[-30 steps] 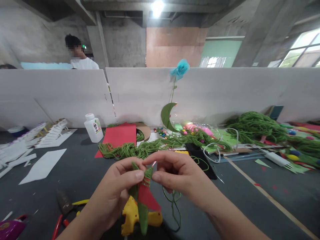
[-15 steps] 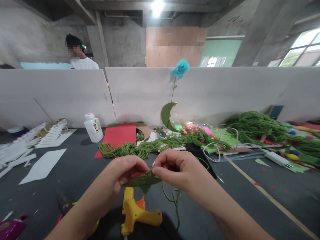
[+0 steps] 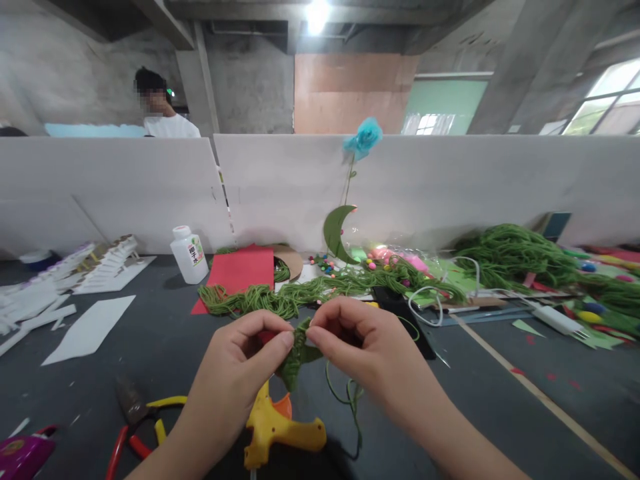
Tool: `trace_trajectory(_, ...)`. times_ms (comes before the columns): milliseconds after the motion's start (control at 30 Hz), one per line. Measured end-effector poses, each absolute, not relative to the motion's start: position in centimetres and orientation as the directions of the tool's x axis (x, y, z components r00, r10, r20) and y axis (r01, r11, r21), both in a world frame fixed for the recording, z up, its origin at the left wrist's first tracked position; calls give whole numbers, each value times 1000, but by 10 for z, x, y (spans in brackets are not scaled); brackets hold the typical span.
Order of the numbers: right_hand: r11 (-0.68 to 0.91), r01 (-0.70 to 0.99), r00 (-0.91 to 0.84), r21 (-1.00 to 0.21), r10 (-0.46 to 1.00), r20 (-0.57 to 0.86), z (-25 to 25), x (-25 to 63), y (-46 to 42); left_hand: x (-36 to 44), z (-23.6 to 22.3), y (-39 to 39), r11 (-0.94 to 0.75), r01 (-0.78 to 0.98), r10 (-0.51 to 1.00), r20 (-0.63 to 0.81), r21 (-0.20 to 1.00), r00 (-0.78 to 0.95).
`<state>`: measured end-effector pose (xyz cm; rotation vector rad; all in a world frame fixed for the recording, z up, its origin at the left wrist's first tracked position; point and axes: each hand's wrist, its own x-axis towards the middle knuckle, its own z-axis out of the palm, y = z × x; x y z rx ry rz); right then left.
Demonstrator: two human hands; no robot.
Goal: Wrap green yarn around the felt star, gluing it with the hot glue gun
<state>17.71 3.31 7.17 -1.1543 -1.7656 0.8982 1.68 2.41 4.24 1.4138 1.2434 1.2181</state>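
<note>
green piece (image 3: 290, 375), held in both hands between 6 and 7 o'clock: just turned, ribbed face now hanging steeply toward the viewer. judged: the turn brings what looks like the yarn-wound side within working reach of the fingertips. left hand (image 3: 243, 363), 7 o'clock, pinches it between thumb and curled fingers. right hand (image 3: 357, 340), 5 o'clock, has thumb and fingertips nipped at its upper right edge; whether a strand is caught too, cannot tell. against 0.5 s ago: there the piece lies broadside under both hands; the yellow glue gun (image 3: 283, 432) below, between 6 and 7 o'clock, shows its whole upper end, now partly covered. loose yarn strand (image 3: 359, 433), between 5 and 6 o'clock. farther, toward 8 o'clock, yarn bundle (image 3: 250, 301) and red sheet (image 3: 240, 267): no change noted.
</note>
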Motion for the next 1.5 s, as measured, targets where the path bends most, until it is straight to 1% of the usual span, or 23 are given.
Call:
trace_trajectory(100,393,418,-225,-819,918,326,70,176,30,17,40,23,-150,110,988,153,983,-24)
trace_trajectory(200,480,502,-245,-719,877,414,68,176,27,17,38,22,-163,75,985,166,984,-42)
trace_trajectory(267,530,526,-284,-665,847,450,67,177,25,18,37,22,-165,54,985,167,985,-39)
trace_trajectory(333,552,524,-310,-649,833,459,66,178,24,18,36,21,-180,25,983,181,983,-35)
trace_trajectory(400,533,501,-305,-682,846,437,68,178,25,18,36,21,-211,-3,977,211,977,-26)
trace_trajectory(500,446,395,-307,-803,888,343,72,180,28,18,34,21,-254,-39,967,255,966,8)
trace_trajectory(600,320,245,-373,-915,902,216,75,185,33,18,34,22,-259,-97,963,265,961,54)
trace_trajectory(700,216,153,-456,-964,881,125,74,191,38,18,36,23,-225,-177,963,246,958,108)
trace_trajectory(800,123,8,-526,-992,845,100,69,193,42,19,39,23,-131,-290,971,182,948,158)
trace_trajectory(867,91,-92,-563,-992,817,127,65,192,44,21,41,22,-8,-385,972,98,923,215)
trace_trajectory(933,108,-127,-577,-986,801,162,61,191,44,22,43,22,135,-456,954,10,880,300)
trace_trajectory(1000,146,-120,-566,-982,803,189,59,190,43,22,43,21,252,-483,926,-63,838,373)
trace_trajectory(1067,164,-119,-549,-979,811,203,60,189,40,21,42,21,323,-481,899,-106,815,425)
trace_trajectory(1133,177,-109,-539,-978,816,208,62,189,38,19,42,22,360,-469,875,-117,806,470)
trace_trajectory(1200,201,-61,-522,-978,829,203,66,189,35,18,41,23,362,-456,867,-113,813,486)
trace_trajectory(1333,233,82,-478,-969,862,166,75,189,33,21,41,27,305,-364,871,-103,880,480)
trace_trajectory(1400,232,146,-463,-962,875,141,77,189,32,22,41,30,249,-304,890,-94,920,446)
trace_trajectory(1467,235,214,-440,-948,890,121,77,188,31,21,41,32,128,-242,945,-44,962,324)
trace_trajectory(1500,238,254,-422,-937,899,114,77,188,31,20,41,33,38,-196,971,10,980,238)
